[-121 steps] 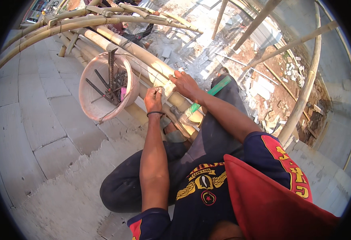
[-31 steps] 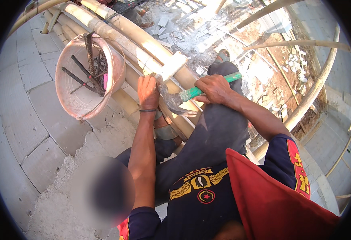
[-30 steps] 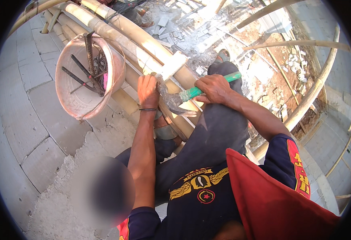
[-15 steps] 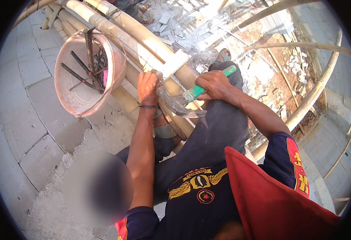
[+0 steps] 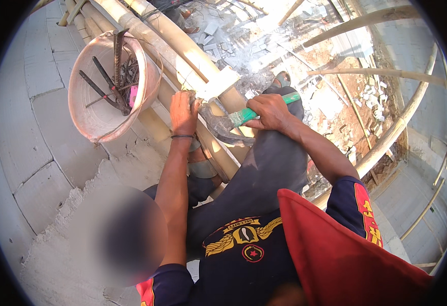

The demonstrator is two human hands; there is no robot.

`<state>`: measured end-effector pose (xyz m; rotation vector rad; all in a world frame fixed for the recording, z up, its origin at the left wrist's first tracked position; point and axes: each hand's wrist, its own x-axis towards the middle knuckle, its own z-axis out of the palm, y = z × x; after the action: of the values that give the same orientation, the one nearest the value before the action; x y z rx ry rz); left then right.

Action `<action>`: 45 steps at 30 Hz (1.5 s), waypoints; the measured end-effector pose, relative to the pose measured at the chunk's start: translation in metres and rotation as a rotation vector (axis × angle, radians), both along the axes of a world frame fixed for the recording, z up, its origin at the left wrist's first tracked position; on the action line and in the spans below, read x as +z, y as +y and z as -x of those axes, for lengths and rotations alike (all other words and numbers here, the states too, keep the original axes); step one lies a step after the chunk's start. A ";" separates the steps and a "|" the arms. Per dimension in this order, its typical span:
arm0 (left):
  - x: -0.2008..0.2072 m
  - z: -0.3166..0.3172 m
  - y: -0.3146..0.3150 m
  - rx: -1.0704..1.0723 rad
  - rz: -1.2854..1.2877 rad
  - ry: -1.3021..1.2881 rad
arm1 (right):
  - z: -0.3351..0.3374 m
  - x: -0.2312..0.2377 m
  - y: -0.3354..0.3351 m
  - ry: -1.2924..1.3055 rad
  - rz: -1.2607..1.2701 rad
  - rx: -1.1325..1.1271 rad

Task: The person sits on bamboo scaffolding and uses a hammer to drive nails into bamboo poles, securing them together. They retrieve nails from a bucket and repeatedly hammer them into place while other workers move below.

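My right hand (image 5: pixel 269 110) is closed around the green handle of a claw hammer (image 5: pixel 218 125). The hammer's dark, dusty metal head is close beside my left hand (image 5: pixel 184 113), its curved claw toward my knee. The left fingers are closed at the bamboo; what they hold, if anything, is too small and hidden to name. Just beyond them lies a pale, brightly lit block or board end (image 5: pixel 222 81) across the bamboo poles (image 5: pixel 170 38).
A pinkish plastic bucket (image 5: pixel 78 109) with dark metal rods and a bright pink item stands left on a grey block wall (image 5: pixel 55 137). Broken tile pieces and rubble (image 5: pixel 330 99) cover the ground below. More bamboo poles (image 5: pixel 399 125) cross at right. Another person's foot shows at the top.
The view has shifted slightly. The hammer has turned a little, its handle end sitting lower and its claw closer to the bamboo. Both hands keep their grips.
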<state>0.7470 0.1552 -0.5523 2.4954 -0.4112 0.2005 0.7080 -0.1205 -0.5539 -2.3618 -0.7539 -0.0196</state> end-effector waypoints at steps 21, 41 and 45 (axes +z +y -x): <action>0.044 -0.032 -0.002 0.029 -0.505 0.696 | -0.025 -0.001 -0.020 -0.086 0.068 0.120; 0.042 -0.047 -0.024 0.048 -0.482 0.737 | -0.033 -0.008 -0.038 -0.035 -0.019 0.036; 0.039 -0.045 -0.024 0.063 -0.462 0.732 | -0.037 -0.009 -0.039 -0.035 -0.031 0.060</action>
<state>0.7917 0.1313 -0.5131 2.7879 -0.0678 -0.8516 0.7447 -0.1598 -0.5629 -2.3135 -0.8358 -0.0471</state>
